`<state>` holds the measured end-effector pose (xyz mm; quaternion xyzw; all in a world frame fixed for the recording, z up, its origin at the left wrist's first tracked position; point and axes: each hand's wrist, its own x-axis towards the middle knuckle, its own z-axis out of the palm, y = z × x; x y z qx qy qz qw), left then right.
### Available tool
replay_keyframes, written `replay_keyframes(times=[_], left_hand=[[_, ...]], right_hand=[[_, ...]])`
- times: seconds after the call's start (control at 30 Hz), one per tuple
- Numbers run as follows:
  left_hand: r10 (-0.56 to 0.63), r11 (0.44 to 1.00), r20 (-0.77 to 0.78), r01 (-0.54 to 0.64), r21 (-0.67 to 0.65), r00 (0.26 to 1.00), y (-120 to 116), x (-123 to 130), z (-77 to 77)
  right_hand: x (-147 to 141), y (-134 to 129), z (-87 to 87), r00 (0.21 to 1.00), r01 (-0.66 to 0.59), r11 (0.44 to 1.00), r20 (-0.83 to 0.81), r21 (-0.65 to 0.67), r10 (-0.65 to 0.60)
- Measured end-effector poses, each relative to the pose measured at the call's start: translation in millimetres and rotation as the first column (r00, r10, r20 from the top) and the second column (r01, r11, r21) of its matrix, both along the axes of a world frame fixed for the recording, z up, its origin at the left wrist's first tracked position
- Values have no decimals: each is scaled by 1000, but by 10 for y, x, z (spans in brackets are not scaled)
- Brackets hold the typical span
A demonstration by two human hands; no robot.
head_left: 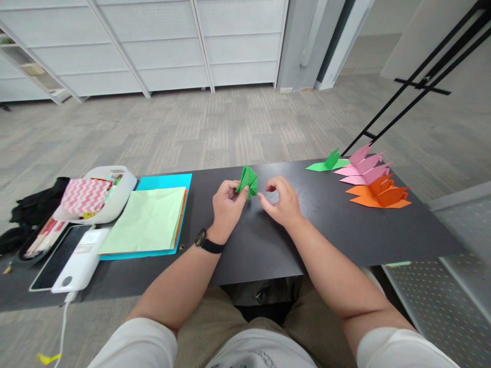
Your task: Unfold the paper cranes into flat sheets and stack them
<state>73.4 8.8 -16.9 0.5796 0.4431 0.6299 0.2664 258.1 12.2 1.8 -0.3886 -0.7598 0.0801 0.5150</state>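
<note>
Dark table (pixel 253 250), left hand (pixel 227 208) pinching green paper (pixel 248 178), right hand (pixel 284 204) just beside it, fingers parted

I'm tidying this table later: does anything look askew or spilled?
Nothing looks spilled. The pale green sheet looks slightly wrinkled, and orange paper and blue paper stick out beneath it, so the edges look uneven.

The left hand (pixel 229 204) pinched a folded green paper (pixel 248 179) over the dark worktop (pixel 261 243); the right hand (pixel 283 203) was just beside it, thumb and forefinger apart. Green, pink and orange folded figures (pixel 378 193) stood at right; a paper stack (pixel 148 220) lay at left.
</note>
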Motion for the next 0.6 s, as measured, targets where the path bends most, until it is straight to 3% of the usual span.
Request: replay_keyframes(times=[0.1, 0.23, 0.37, 0.6], left_hand=[[-49, 998, 42, 51, -33, 998, -4, 8, 6], [-140, 990, -20, 141, 0, 990, -74, 19, 48], [-121, 992, -117, 125, 27, 986, -110, -1, 85], [-97, 991, -133, 108, 74, 986, -80, -47, 118]], right_hand=[[1, 8, -14, 994, -10, 999, 104, -31, 14], [21, 40, -47, 995, -7, 993, 94, -120, 18], [55, 67, -51, 999, -32, 992, 25, -122, 36], [110, 111, -44, 995, -92, 985, -39, -147, 88]])
